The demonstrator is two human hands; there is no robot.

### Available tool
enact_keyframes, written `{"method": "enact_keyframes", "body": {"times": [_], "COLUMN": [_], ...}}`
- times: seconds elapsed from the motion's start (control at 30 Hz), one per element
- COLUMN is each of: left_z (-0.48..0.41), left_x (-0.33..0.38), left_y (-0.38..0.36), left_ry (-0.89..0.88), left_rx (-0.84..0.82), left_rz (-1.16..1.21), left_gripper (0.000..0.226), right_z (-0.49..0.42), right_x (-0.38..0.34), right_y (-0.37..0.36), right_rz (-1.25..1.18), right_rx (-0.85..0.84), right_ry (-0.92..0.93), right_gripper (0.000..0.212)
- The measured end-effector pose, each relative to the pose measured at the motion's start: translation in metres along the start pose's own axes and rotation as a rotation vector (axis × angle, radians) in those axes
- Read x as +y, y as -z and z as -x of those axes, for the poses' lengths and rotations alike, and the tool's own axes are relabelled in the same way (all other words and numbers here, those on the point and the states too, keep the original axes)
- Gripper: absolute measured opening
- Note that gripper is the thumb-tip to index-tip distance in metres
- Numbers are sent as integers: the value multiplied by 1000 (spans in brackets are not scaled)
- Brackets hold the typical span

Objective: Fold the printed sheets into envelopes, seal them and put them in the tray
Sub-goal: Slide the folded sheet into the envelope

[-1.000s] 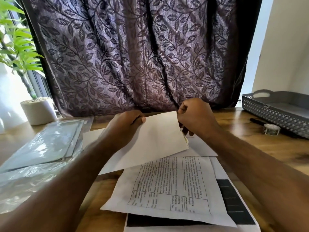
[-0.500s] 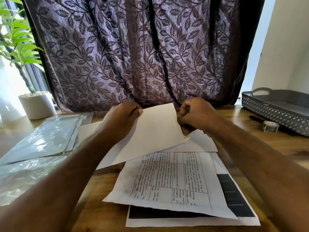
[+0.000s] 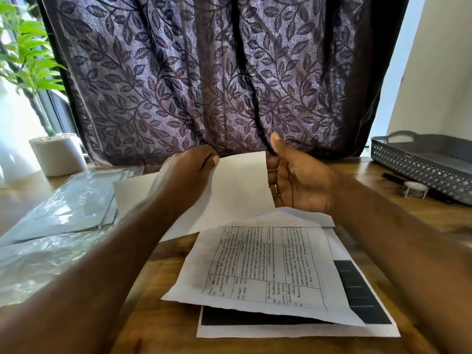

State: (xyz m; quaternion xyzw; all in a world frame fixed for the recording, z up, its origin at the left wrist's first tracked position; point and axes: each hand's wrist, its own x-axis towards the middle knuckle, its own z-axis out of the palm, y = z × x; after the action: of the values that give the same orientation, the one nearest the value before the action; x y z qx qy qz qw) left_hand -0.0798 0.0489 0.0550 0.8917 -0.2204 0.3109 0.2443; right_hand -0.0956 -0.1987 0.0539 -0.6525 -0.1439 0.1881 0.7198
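Note:
A blank white envelope (image 3: pixel 240 185) is held tilted above the wooden table. My left hand (image 3: pixel 189 175) grips its upper left edge. My right hand (image 3: pixel 298 180) is at its right edge, palm turned inward, fingers curled behind the edge and thumb lifted free. Below them lies a printed sheet (image 3: pixel 265 267) with a table of text, on top of another sheet (image 3: pixel 362 297) with black bands. The grey perforated tray (image 3: pixel 421 162) stands at the far right.
More white paper (image 3: pixel 132 192) lies under the envelope. Clear plastic sleeves (image 3: pixel 71 203) cover the table's left side. A white plant pot (image 3: pixel 58 154) stands at the back left. A tape roll (image 3: pixel 415 190) and a black pen (image 3: pixel 393 177) lie before the tray. A leaf-patterned curtain hangs behind.
My right hand has turned its palm inward and raised its thumb off the envelope's right edge. The envelope has been lifted a little. My left hand keeps its hold.

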Motion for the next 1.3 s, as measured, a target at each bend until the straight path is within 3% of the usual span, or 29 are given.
{"method": "enact_keyframes", "body": {"times": [0.13, 0.23, 0.3, 0.4, 0.47, 0.53, 0.77, 0.9, 1.0, 1.1, 1.2, 1.3], "left_z": [2, 3, 5, 8, 9, 11, 16, 13, 12, 13, 14, 15], "left_x": [5, 6, 8, 13, 18, 22, 30, 27, 19, 7, 0, -2], "left_y": [3, 4, 5, 7, 6, 2, -12, -8, -6, -4, -5, -6], "left_ry": [-49, -93, -216, -397, -438, -450, -426, -404, -350, -281, -211, -167], "left_rx": [-9, -62, -87, -73, -98, -134, -96, -31, -25, -60, -90, -94], "left_rz": [-28, 11, -83, -356, -468, -535, -597, -620, -633, -639, -630, -617], "left_gripper": [19, 24, 38, 91, 121, 136, 132, 132, 136, 135, 134, 133], "right_z": [-2, -6, -8, -8, -6, -4, 0, -2, 4, 17, 25, 28], "right_x": [10, 13, 10, 5, 1, 0, -4, -7, -12, -12, -12, -14], "right_y": [-10, -17, -19, -21, -22, -20, -21, -15, 7, 35, 56, 55], "right_rz": [-21, -31, -89, -146, -197, -258, -234, -170, 52, 601, 1200, 1315], "right_rx": [-71, -82, -32, 48, 38, -1, -55, 18, 181, 375, 383, 337], "right_ry": [37, 33, 25, 46, 85, 99, 108, 170, 221, 169, -98, -333], "right_gripper": [42, 33, 38, 54, 59, 73, 94, 81, 59, 44, 36, 50]}}
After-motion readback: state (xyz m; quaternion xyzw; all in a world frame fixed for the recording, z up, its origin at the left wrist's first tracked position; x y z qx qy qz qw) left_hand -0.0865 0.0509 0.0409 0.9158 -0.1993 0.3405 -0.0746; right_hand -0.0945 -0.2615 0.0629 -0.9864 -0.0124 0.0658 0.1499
